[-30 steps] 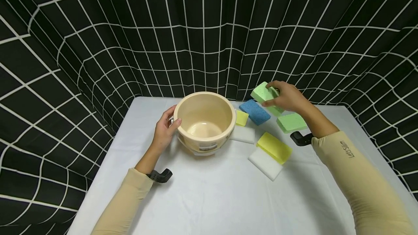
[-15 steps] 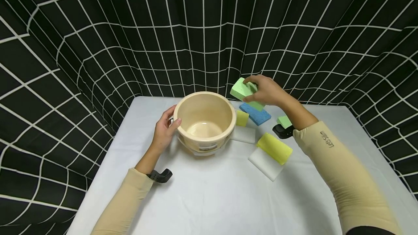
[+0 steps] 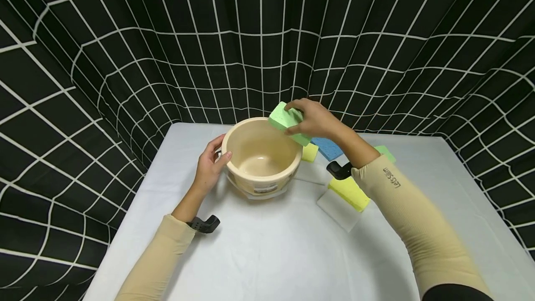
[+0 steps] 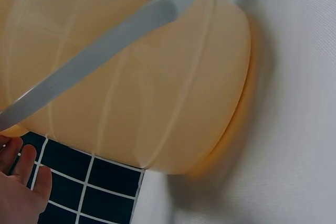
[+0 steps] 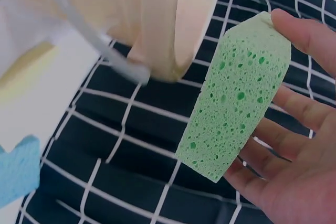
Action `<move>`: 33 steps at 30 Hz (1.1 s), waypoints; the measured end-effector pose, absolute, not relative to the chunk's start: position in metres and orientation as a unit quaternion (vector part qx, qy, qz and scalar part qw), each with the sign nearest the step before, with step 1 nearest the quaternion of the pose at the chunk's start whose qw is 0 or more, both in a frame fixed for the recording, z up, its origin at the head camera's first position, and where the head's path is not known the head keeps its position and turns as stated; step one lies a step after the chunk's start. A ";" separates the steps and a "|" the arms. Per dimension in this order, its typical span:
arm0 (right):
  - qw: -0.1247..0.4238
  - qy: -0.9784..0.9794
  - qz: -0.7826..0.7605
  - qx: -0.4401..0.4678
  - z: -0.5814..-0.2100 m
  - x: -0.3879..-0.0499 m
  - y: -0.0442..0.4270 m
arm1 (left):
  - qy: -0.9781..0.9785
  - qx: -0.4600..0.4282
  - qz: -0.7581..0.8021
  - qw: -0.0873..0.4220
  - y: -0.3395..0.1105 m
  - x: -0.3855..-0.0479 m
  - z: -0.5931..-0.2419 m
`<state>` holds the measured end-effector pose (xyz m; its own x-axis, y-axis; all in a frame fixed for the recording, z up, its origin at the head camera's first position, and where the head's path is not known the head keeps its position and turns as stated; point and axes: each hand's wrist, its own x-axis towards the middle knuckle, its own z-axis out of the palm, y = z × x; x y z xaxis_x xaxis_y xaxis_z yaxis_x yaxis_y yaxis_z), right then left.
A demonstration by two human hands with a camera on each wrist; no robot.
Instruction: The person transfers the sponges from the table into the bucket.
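Note:
A beige bucket (image 3: 261, 178) with a grey handle (image 4: 100, 51) stands on the white table. My left hand (image 3: 210, 164) grips its rim on the left side, the thumb over the edge. In the right wrist view, my right hand (image 5: 299, 135) pinches a green sponge (image 5: 236, 98) full of pores between thumb and fingers. In the head view, the right hand (image 3: 311, 119) holds that green sponge (image 3: 281, 116) over the bucket's right back rim. Whether the sponge touches the rim I cannot tell.
Right of the bucket lie a blue sponge (image 3: 328, 148), a small yellow sponge (image 3: 309, 152), a larger yellow sponge (image 3: 349, 194), white foam pads (image 3: 339, 210) and a second green sponge (image 3: 385, 153), partly hidden by my right arm. A black gridded curtain (image 3: 259, 50) surrounds the table.
My right hand has carried the green sponge leftward, from above the blue sponge to the bucket's right rim. The left hand and the bucket have stayed in place.

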<state>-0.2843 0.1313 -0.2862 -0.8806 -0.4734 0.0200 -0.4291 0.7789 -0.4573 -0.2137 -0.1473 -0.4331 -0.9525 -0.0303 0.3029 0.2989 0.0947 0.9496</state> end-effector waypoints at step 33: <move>0.087 0.921 -0.154 -0.348 -0.335 -0.273 0.068 | -0.732 -0.100 -0.662 0.127 -0.151 -0.214 -0.427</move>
